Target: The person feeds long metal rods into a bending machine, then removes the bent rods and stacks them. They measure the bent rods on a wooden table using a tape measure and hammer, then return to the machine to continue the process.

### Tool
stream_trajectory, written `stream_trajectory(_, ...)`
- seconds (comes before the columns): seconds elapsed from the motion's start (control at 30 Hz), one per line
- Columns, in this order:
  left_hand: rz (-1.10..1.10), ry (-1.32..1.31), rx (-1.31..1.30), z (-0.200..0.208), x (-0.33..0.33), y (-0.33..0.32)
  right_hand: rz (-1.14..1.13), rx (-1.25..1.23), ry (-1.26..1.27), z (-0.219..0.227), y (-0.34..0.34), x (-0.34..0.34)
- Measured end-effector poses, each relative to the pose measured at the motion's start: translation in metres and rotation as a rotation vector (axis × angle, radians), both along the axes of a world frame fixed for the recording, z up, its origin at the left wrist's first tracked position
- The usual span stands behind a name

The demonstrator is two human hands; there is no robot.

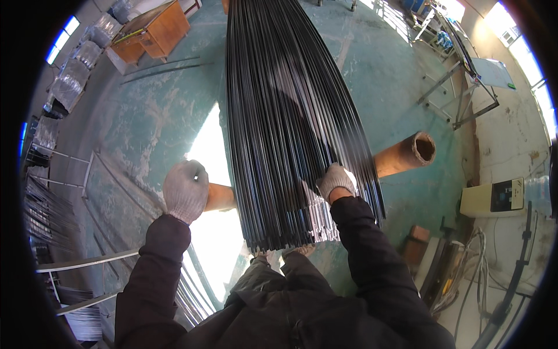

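A wide bundle of long, thin black metal rods (279,116) stretches away from me, its uneven near ends just above my feet. It lies across a thick rust-brown pipe (401,158) whose hollow end sticks out on the right. My right hand (337,181), in a grey knitted glove, is closed on rods at the right side of the bundle, fingertips partly hidden. Left of the bundle, my gloved left hand (186,189) makes a fist in front of the pipe's other end. A small dark spot with a bright square shows in that fist; what it holds is unclear.
A wooden desk (152,34) stands far left, near plastic-wrapped stacks (72,81). Metal racking with thin rods (49,212) is at the left. To the right are a metal frame stand (465,87), a cream-coloured machine (491,198) and loose cables (476,267).
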State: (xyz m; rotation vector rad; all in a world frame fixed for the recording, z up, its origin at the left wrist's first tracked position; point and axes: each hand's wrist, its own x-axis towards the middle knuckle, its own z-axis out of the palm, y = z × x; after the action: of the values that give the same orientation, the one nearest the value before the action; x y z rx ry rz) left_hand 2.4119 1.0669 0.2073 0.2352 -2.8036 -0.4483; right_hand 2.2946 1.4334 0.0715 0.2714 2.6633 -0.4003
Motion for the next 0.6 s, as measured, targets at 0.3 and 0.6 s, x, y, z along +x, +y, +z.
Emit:
stream_trajectory(0.3,0.026,-0.022,-0.016,0.007,-0.001,0.005,0.070,0.014,-0.065,0.012,-0.001,-0.009)
stream_trajectory(0.6,0.033,-0.005,-0.026,0.006,-0.001,0.005,0.116,0.012,0.077,0.010,0.008,-0.003)
